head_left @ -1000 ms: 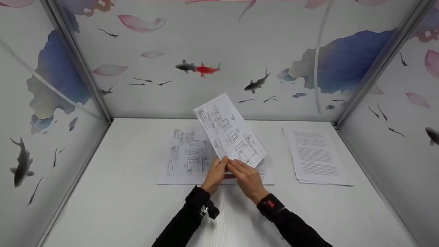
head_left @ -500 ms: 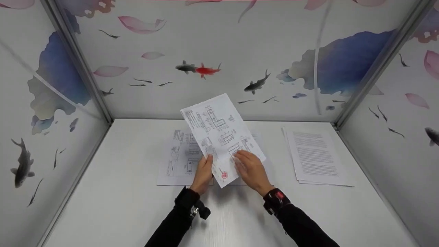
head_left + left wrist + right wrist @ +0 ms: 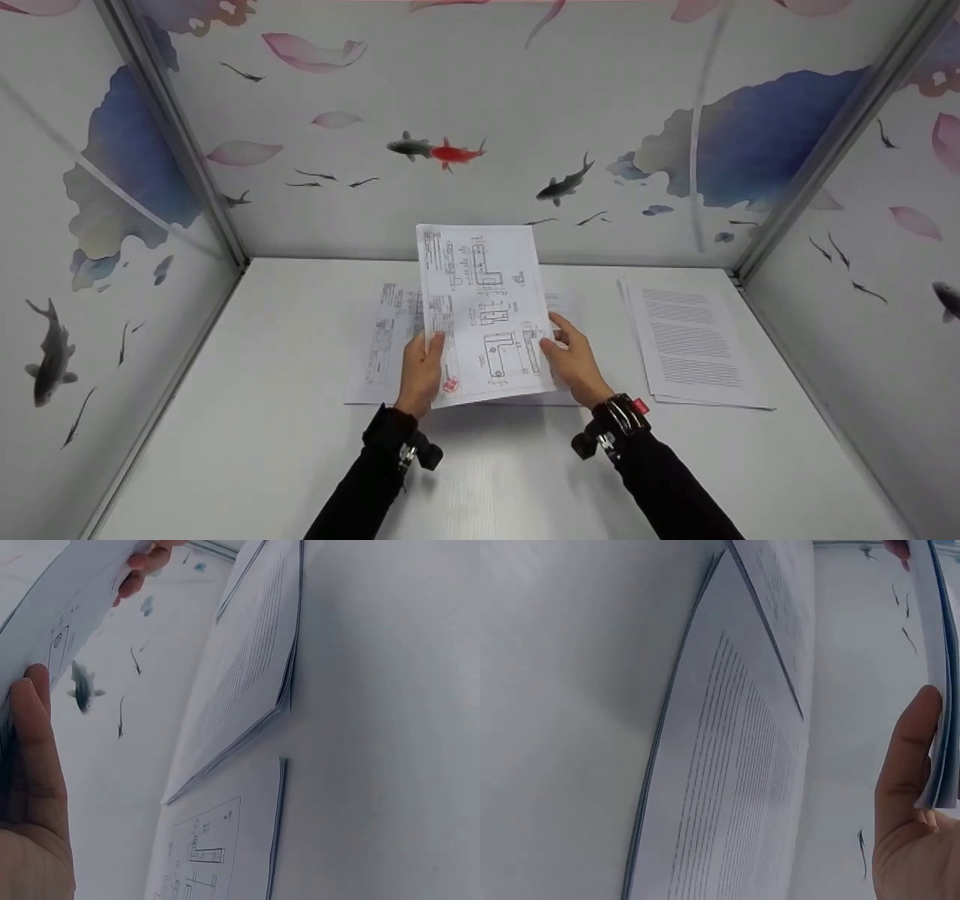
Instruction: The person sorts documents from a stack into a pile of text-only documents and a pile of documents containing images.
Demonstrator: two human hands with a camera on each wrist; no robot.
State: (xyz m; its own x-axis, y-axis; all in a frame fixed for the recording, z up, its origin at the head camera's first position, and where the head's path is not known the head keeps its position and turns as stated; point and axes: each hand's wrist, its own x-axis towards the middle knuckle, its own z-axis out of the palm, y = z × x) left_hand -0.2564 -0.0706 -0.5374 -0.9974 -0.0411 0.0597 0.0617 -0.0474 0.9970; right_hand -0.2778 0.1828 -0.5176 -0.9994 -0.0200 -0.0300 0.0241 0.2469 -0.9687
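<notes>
A small stack of paper sheets (image 3: 491,307) is held up above the table, its top sheet printed with technical drawings and a red round mark at the lower left. My left hand (image 3: 420,373) pinches the left edge, thumb on the front face. On the opposite edge, my right hand (image 3: 576,361) grips with its thumb (image 3: 911,739) on one side and fingers behind. Layered edges of the held sheets (image 3: 946,690) show in the right wrist view. Beneath them lies a pile with a drawing sheet (image 3: 386,352), partly hidden by the held stack.
A separate pile of text pages (image 3: 690,345) lies on the right of the white table (image 3: 285,465). White walls (image 3: 337,75) printed with fish and petals enclose the table at the back and both sides.
The held sheets have turned from a slant to nearly upright. My right hand has shifted from their lower front to the right edge, while my left hand has moved slightly left.
</notes>
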